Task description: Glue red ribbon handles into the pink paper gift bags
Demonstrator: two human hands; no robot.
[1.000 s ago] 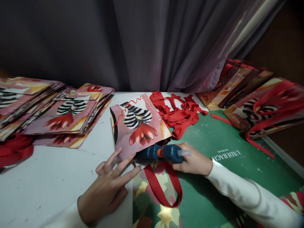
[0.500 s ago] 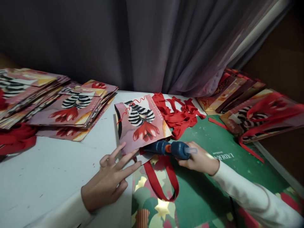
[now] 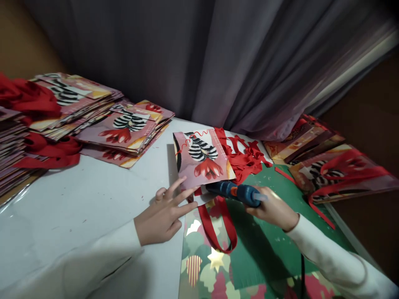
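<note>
A flat pink paper bag (image 3: 201,160) printed with a zebra-striped, red figure lies on the white table (image 3: 93,199). My left hand (image 3: 163,214) rests flat with fingers spread, its fingertips pressing the bag's near edge. My right hand (image 3: 272,207) grips a blue glue gun (image 3: 238,192) whose nozzle points left under the bag's lower edge. A red ribbon loop (image 3: 218,230) hangs out from that edge towards me, over a green cutting mat (image 3: 274,249).
Stacks of the same printed bags (image 3: 121,131) and red ribbon bundles (image 3: 46,145) fill the left. Loose red ribbon pieces (image 3: 246,155) lie behind the bag. More bags with red handles (image 3: 336,172) sit at the right. A grey curtain (image 3: 202,58) hangs behind. Patterned paper (image 3: 205,270) lies near me.
The view has swung to the left and pulled back, showing more stacks on the left. Both hands hold the same positions on the bag and glue gun.
</note>
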